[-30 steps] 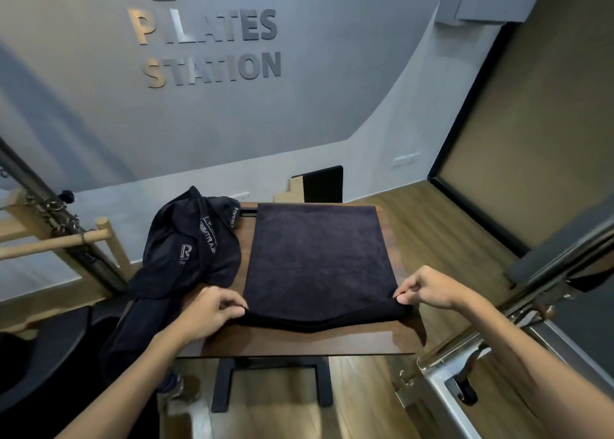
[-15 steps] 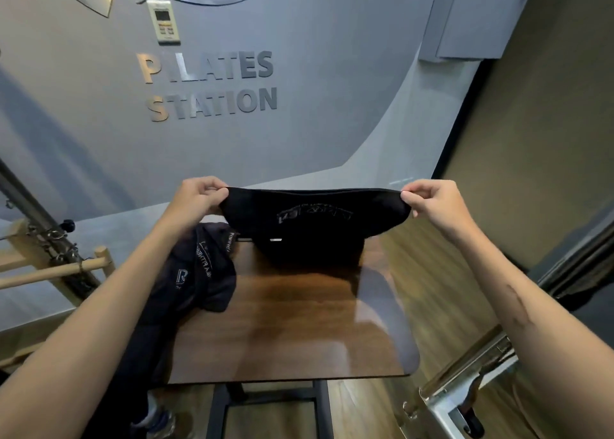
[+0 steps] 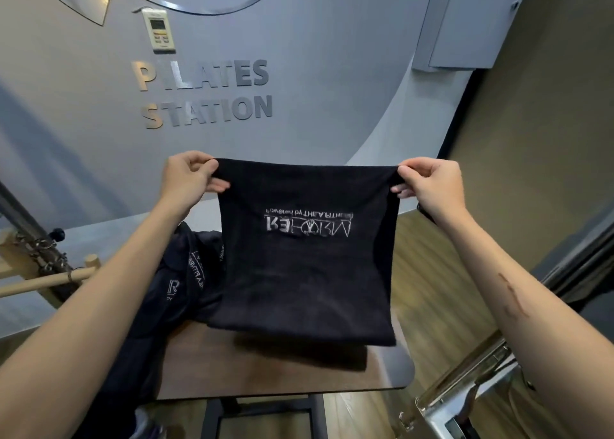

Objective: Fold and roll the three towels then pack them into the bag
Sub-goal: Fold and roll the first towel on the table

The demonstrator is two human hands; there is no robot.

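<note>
Centrally, dark wooden desk (image 3: 282, 369) across the lower middle of the frame. Above it, black towel (image 3: 305, 265) hanging mid-frame, white lettering upside down and mirrored. Lower left, dark heap of cloth (image 3: 172, 292) draped over the desk's edge. Left hand (image 3: 187, 181) pinching the towel's upper left corner, right hand (image 3: 432, 186) the upper right, each grip closed on fabric.

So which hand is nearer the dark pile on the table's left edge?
Left. The left hand pinches the towel corner above the dark pile; the right hand pinches the opposite corner, across the towel.
</note>
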